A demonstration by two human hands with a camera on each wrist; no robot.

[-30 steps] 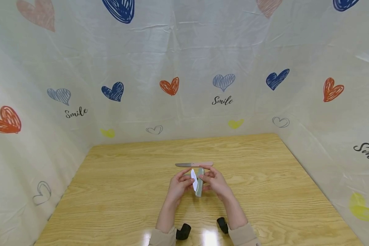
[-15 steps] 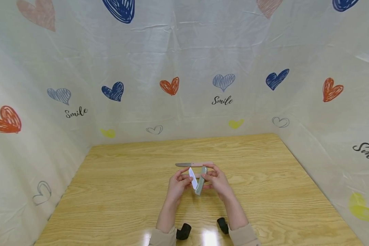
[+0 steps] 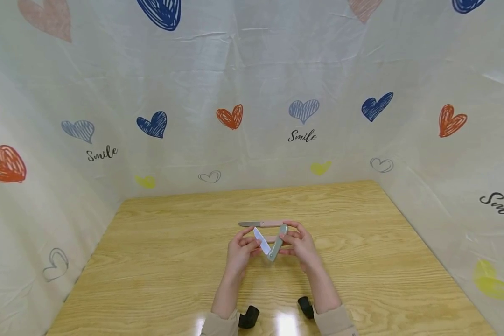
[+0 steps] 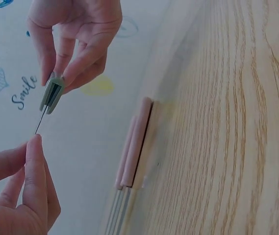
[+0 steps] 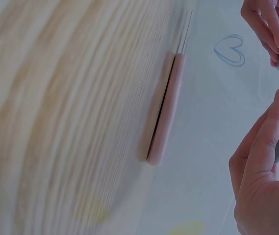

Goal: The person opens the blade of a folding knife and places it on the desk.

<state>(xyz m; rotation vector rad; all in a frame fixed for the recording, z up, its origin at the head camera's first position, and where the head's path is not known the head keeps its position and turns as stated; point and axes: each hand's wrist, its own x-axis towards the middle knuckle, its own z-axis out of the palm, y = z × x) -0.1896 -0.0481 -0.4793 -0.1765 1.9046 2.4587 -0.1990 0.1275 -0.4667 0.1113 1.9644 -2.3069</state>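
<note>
Above the table, a folding knife [image 3: 277, 245] with a pale green handle is held half unfolded in a V, its pivot end toward the person. My left hand [image 3: 237, 254] pinches the light-coloured blade [image 3: 262, 240] between thumb and fingers. The green handle is gripped by the thumb and fingers of my right hand [image 3: 303, 248]. In the left wrist view, the thin blade [image 4: 41, 120] runs from the slotted handle [image 4: 53, 93] down to the left fingertips. Beyond the hands lies a table knife [image 3: 270, 224] with a pink handle. Another pink handle [image 3: 271, 239] is partly hidden behind the folding knife.
A wooden table [image 3: 172, 261] spreads around both arms. A white curtain [image 3: 185, 154] printed with hearts stands behind it and along both sides. Black devices [image 3: 249, 317] sit at the cuffs of both beige sleeves.
The blade and green handle have swung farther apart, from nearly side by side to a wide V. The left hand has moved slightly left and the right slightly right. The pink-handled knives stay put.
</note>
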